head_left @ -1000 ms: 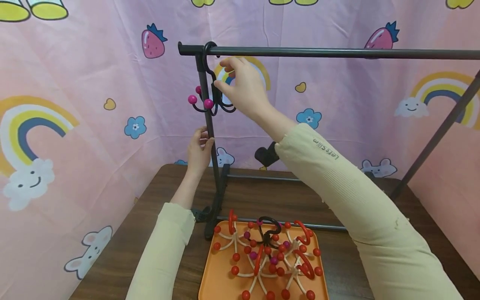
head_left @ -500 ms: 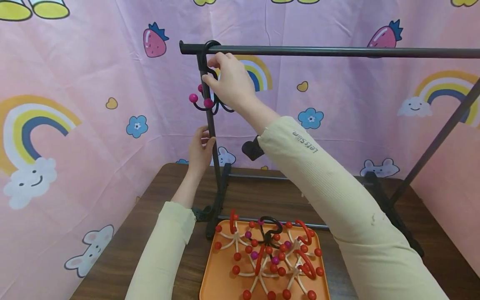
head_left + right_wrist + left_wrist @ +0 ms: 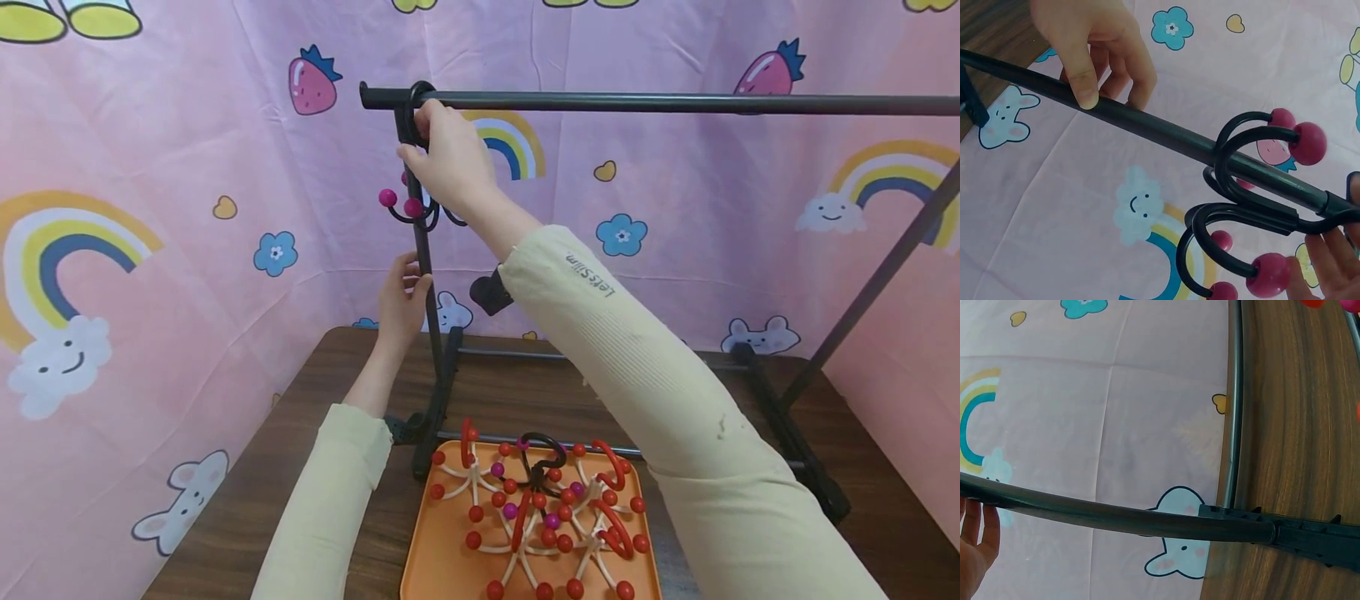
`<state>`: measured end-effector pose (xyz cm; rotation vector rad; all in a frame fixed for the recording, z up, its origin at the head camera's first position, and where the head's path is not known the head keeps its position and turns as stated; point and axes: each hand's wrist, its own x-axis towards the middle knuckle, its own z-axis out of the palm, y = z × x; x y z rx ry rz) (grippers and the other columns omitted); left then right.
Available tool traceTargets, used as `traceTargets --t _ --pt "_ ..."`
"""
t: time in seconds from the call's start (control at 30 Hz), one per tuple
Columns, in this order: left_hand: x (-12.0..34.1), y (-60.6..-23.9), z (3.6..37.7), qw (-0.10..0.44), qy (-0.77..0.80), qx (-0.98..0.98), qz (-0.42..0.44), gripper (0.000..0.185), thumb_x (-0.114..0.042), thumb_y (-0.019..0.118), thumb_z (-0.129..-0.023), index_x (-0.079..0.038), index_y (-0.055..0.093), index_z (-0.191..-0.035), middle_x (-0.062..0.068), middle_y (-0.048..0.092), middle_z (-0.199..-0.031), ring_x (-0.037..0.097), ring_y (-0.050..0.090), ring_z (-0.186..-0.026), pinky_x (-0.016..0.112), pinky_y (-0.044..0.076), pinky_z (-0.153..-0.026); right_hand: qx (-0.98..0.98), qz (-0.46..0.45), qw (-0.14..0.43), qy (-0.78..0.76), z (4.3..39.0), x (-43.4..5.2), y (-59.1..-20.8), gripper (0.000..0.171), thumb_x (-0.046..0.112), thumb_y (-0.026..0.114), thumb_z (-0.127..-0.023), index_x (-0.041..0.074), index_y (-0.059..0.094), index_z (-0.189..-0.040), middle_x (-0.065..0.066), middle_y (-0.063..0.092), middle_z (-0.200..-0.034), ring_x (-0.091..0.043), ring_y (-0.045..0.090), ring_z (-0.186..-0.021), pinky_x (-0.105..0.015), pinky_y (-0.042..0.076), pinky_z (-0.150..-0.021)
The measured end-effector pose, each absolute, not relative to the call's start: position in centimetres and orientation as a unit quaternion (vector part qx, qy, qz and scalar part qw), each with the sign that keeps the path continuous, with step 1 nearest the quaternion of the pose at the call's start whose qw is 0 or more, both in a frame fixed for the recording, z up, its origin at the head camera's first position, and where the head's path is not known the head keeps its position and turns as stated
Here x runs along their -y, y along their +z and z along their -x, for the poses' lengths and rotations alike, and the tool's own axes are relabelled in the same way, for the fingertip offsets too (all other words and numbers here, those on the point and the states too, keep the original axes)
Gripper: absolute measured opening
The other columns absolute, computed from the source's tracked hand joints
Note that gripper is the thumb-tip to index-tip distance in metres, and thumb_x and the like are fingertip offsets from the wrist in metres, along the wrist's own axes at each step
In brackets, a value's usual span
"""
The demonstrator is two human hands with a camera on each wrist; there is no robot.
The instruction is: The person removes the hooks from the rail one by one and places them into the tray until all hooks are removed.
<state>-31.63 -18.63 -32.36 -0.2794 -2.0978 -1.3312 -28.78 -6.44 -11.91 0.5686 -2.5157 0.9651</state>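
Note:
A black hanger [image 3: 1272, 220] with several curved arms ending in magenta balls hangs by its hook over the rack's top rail [image 3: 637, 102], at the left end next to the upright post [image 3: 1147, 128]. My right hand [image 3: 453, 158] grips the hanger's neck just below the rail, covering much of it in the head view; in the right wrist view its fingers [image 3: 1329, 253] touch the neck at the right edge. Lower down, my left hand [image 3: 401, 302] holds the post, thumb across it and fingers behind. The left wrist view shows only its fingertips against the post.
An orange tray [image 3: 442, 571] lies in front of the rack. On it stand a black hanger [image 3: 536, 477] and several white-armed ones with red hooks and balls [image 3: 472, 475]. The rack's right foot [image 3: 817, 475] reaches forward over the wooden table [image 3: 300, 417].
My right hand has moved left from beside the hanger and closed round its neck. The hanger turned slightly. My left hand has stayed on the post.

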Motion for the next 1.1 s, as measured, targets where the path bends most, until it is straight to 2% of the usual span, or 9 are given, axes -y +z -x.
traceTargets --t 0.2,0.57,0.83,1.1 --pt "18.7 -32.5 32.0 0.320 -0.494 0.802 0.106 0.032 -0.010 0.053 -0.091 -0.008 0.047 -0.122 0.017 0.057 -0.106 0.027 0.059 -0.094 0.040 0.051 -0.085 0.876 -0.206 0.224 0.375 28.9 6.0 -11.8 0.016 0.021 0.054 -0.091 0.011 0.055 -0.103 0.000 0.062 -0.100 -0.009 0.056 -0.086 -0.018 0.047 -0.074" --pt "18.6 -32.6 31.8 0.312 -0.492 0.807 0.096 0.032 -0.009 0.052 -0.091 -0.008 0.047 -0.123 0.017 0.057 -0.105 0.028 0.059 -0.096 0.040 0.051 -0.086 0.859 -0.236 0.270 0.365 28.6 4.5 -10.9 0.015 0.018 0.056 -0.090 0.008 0.057 -0.100 -0.002 0.065 -0.101 -0.010 0.058 -0.088 -0.018 0.046 -0.075" --pt "18.7 -32.1 32.2 0.285 -0.492 0.816 0.106 0.034 -0.011 0.051 -0.092 -0.009 0.045 -0.126 0.017 0.056 -0.108 0.028 0.057 -0.099 0.041 0.050 -0.087 0.847 -0.239 0.278 0.385 28.6 2.8 -10.4 0.020 0.020 0.057 -0.089 0.008 0.057 -0.104 -0.003 0.063 -0.105 -0.009 0.057 -0.102 -0.016 0.045 -0.088" --pt "18.8 -32.6 32.7 0.277 -0.494 0.818 0.105 0.031 -0.011 0.053 -0.091 -0.008 0.046 -0.121 0.019 0.057 -0.107 0.031 0.059 -0.098 0.042 0.050 -0.086 0.840 -0.268 0.278 0.381 27.9 1.5 -13.0 0.019 0.020 0.060 -0.087 0.008 0.057 -0.102 -0.002 0.064 -0.102 -0.009 0.061 -0.099 -0.017 0.048 -0.084"
